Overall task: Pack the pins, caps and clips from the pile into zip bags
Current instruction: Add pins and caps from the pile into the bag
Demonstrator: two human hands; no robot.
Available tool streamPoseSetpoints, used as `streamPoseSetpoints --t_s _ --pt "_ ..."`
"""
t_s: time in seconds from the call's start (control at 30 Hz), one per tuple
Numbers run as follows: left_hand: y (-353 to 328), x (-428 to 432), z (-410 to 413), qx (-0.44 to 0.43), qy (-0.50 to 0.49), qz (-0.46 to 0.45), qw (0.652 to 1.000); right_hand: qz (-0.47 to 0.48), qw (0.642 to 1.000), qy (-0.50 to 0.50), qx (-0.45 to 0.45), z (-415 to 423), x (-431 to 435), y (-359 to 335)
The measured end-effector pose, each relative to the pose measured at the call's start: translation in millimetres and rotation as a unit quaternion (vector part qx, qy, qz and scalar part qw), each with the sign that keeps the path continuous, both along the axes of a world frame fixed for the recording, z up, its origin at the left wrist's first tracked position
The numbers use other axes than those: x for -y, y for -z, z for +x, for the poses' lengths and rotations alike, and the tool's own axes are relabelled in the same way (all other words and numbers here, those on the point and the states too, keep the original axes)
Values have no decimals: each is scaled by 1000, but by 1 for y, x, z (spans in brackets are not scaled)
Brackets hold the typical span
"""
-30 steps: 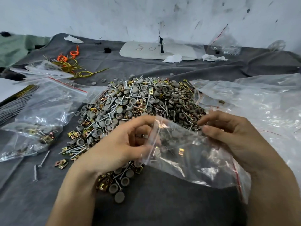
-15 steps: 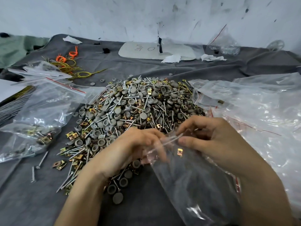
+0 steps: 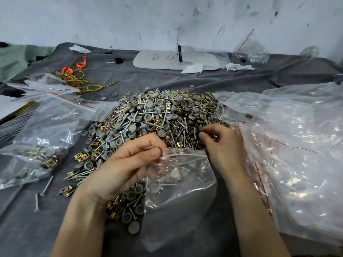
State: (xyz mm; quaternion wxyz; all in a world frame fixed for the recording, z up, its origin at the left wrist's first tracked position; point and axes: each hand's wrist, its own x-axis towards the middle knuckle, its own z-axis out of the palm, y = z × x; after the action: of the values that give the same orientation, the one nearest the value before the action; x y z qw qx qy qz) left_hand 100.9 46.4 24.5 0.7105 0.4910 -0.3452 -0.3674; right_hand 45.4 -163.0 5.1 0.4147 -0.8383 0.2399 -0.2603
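Note:
A big pile (image 3: 157,115) of grey caps, silver pins and brass clips lies on the grey cloth in the middle. In front of it sits a clear zip bag (image 3: 178,201) with a few grey caps (image 3: 174,173) inside. My left hand (image 3: 126,166) pinches the left edge of the bag's mouth between thumb and fingers and holds it up. My right hand (image 3: 222,145) is at the near right edge of the pile, just past the bag's mouth. Its fingers curl round pins there, and metal glints between them.
Filled zip bags (image 3: 37,160) lie at the left, and a stack of empty red-striped zip bags (image 3: 289,154) covers the right. Loose pins (image 3: 46,186) and a clip (image 3: 66,191) lie near left. Orange and yellow wires (image 3: 74,75) and a white board (image 3: 176,60) are at the back.
My right hand let go of the bag's mouth and moved forward to the pile. My left hand kept its pinch, and the bag now lies flatter toward me.

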Motion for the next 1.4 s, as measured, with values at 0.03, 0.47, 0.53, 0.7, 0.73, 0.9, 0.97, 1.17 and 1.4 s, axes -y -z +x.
streamPoseSetpoints --t_s 0.03,0.47,0.53,0.7,0.73,0.9,0.97,1.17,1.4 --pt "0 0 -1 2 3 8 1000 -29 1000 5 -7 6 -3 2" --pt "-3 8 -7 15 49 11 999 -77 996 42 22 16 -10 4" --pt "-4 9 -8 25 42 12 999 36 996 22 83 6 -9 -5" --pt "-8 7 -7 259 -39 137 955 263 941 -108 184 -29 -1 -41" --pt "-10 8 -9 297 -51 149 942 255 936 -139 199 -34 -2 -48" --pt "-22 13 -22 400 -113 126 901 107 951 -202 210 -46 -15 -71" --pt "-22 15 -22 405 -134 108 898 50 959 -220 170 -48 -20 -75" --pt "-13 13 -12 356 -167 37 919 81 970 -146 179 -44 -11 -68" --pt "-5 11 -4 254 -217 -45 941 -25 984 -37 -172 -11 -6 -16"
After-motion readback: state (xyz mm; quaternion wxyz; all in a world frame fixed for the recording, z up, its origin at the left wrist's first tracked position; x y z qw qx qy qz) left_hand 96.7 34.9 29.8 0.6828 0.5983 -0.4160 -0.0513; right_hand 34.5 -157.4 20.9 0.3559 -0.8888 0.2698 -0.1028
